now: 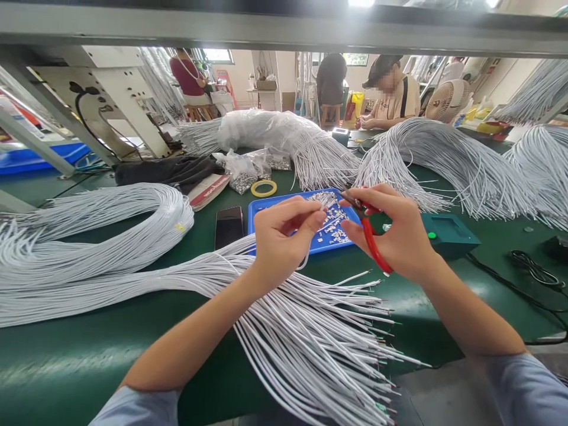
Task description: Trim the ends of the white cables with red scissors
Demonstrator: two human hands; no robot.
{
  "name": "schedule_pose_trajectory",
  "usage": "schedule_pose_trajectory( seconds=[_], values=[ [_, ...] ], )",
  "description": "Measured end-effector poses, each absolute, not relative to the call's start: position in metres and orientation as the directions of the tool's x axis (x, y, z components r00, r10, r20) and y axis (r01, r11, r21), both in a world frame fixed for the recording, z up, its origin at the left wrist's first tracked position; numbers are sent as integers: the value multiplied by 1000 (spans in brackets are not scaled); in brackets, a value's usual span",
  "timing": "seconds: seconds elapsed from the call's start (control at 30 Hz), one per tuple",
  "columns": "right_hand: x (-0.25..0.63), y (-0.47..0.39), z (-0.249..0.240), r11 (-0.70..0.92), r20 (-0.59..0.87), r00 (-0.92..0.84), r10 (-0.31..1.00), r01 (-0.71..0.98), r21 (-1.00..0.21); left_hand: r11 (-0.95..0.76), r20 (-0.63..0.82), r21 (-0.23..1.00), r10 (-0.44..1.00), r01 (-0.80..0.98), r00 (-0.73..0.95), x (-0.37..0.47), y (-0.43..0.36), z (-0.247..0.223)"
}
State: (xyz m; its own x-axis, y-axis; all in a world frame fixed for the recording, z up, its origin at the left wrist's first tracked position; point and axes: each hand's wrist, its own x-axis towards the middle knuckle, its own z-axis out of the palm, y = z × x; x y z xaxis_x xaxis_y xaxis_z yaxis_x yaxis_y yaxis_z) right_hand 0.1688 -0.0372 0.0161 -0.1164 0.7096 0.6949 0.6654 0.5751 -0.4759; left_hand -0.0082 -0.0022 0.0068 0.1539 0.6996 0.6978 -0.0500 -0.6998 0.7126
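My left hand (284, 239) pinches a white cable near its end, above a blue tray (261, 206). Below the hand the cable (305, 258) curves down towards a bundle. Facing it, my right hand (399, 231) is closed around red-handled scissors (373, 245), with the dark blades pointing up and left towards the cable end. Small metal connector pieces (339, 231) lie scattered in the tray under both hands. Spread beneath my forearms is a loose bundle of white cables (306, 331), many with stripped or coloured wire ends pointing right.
A coiled cable bundle (151, 228) lies left; a phone (229, 227) and yellow tape roll (263, 188) sit by the tray. Bagged parts (244, 171) and large cable bundles (426, 154) line the back. A green device (450, 234) stands right. A co-worker (394, 97) sits opposite.
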Motion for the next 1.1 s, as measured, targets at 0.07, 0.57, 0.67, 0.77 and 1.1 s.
schedule_pose_trajectory(
  seconds=[0.07,0.57,0.67,0.77,1.1],
  values=[
    [167,-38,15,583,695,-154,703,684,-438,-718,712,696,685,-26,154,-9,-2,7],
    [167,-38,12,603,659,-257,707,705,-372,-805,782,592,583,27,222,-6,-4,2],
    [167,-39,12,593,653,-247,716,708,-383,-823,800,565,562,51,211,-6,-3,1],
    [165,-42,12,566,632,-227,741,719,-404,-847,822,529,528,57,214,-6,-2,0],
    [173,-31,18,401,525,-19,851,669,-625,-697,710,698,704,-164,28,-17,13,5]
  ],
)
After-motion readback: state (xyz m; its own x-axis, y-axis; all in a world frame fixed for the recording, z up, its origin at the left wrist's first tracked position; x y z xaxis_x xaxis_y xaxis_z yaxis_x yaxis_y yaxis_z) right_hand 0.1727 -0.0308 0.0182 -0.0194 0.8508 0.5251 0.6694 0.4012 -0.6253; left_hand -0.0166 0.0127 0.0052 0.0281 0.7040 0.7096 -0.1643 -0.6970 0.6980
